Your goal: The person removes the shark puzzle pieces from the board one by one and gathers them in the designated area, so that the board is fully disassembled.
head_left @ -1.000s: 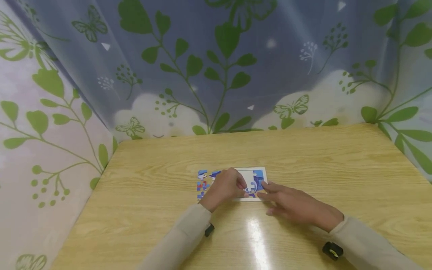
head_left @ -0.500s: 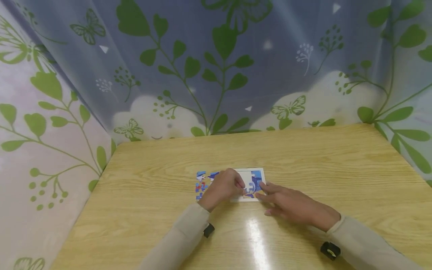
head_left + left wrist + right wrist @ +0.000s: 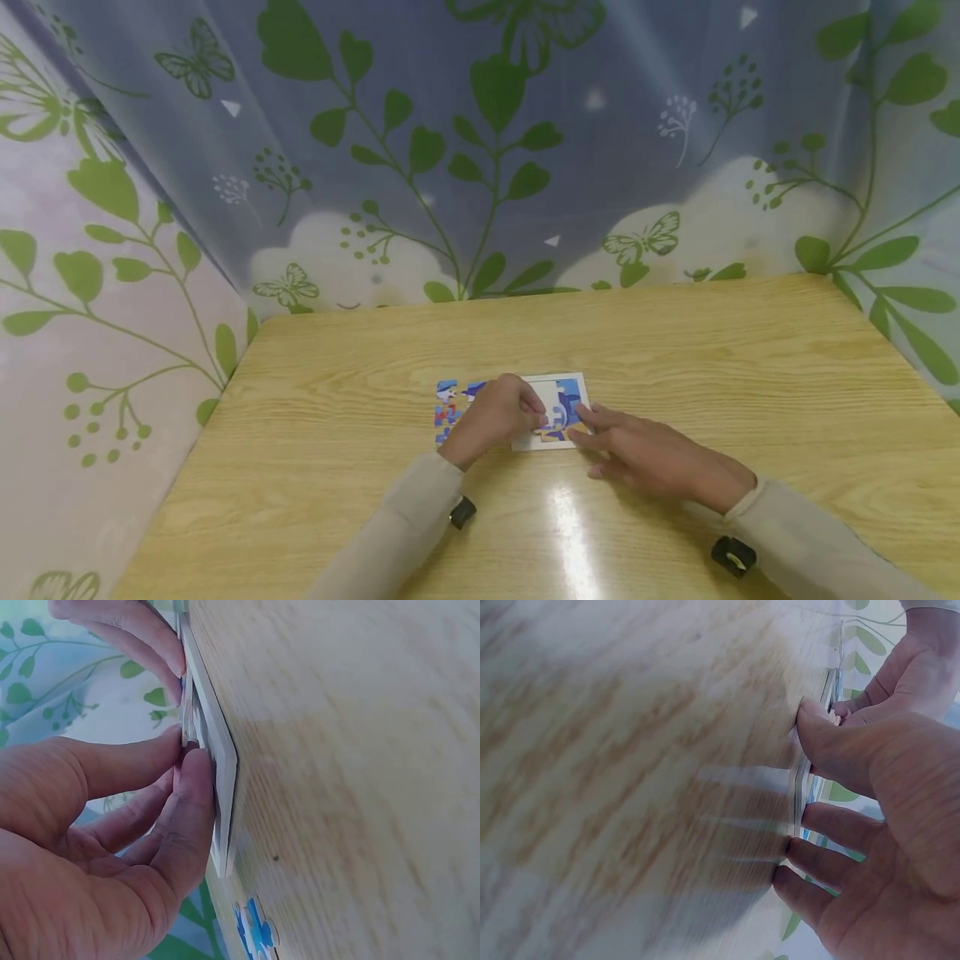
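A jigsaw puzzle board [image 3: 548, 446] with a white border lies on the table, its right part filled with blue and orange pieces [image 3: 572, 398]. My left hand [image 3: 491, 421] reaches over the board's left side, thumb and forefinger pinching a small puzzle piece low over the tray; the fingers hide most of that piece. In the left wrist view the same fingertips are right at the board's [image 3: 223, 750] surface. My right hand [image 3: 660, 454] has its fingers fairly straight, the tips resting at the board's right edge; the right wrist view shows the thumb and fingers spread along that edge.
Loose puzzle pieces [image 3: 446, 412] lie left of the board, some partly behind my left hand. The wooden table [image 3: 337, 392] runs back to a leaf-patterned curtain [image 3: 420, 217], with more patterned cloth at both sides.
The left fingertips have shifted slightly on the board, and more of the blue and orange pieces at its lower right show. The right hand stays at the board's edge.
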The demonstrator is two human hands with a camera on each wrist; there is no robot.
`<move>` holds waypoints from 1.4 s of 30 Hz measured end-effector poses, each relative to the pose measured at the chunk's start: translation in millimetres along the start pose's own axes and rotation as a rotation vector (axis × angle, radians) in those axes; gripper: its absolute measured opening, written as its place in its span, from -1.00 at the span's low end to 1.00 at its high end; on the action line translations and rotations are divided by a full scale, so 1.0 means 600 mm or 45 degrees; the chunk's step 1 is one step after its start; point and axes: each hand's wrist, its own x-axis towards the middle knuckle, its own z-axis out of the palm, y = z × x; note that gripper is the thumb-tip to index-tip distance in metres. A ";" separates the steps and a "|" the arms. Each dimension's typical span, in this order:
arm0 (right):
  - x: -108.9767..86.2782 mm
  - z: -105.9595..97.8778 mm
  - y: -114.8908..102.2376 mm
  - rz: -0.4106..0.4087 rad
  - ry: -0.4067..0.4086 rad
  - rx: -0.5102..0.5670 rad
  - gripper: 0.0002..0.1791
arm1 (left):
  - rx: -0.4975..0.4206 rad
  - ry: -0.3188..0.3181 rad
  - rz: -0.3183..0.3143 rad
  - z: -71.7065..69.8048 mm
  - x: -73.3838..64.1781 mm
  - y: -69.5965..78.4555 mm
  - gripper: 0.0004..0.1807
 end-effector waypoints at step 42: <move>-0.001 -0.002 -0.004 -0.020 0.013 -0.043 -0.39 | -0.019 0.148 0.022 -0.079 -0.066 -0.082 -0.93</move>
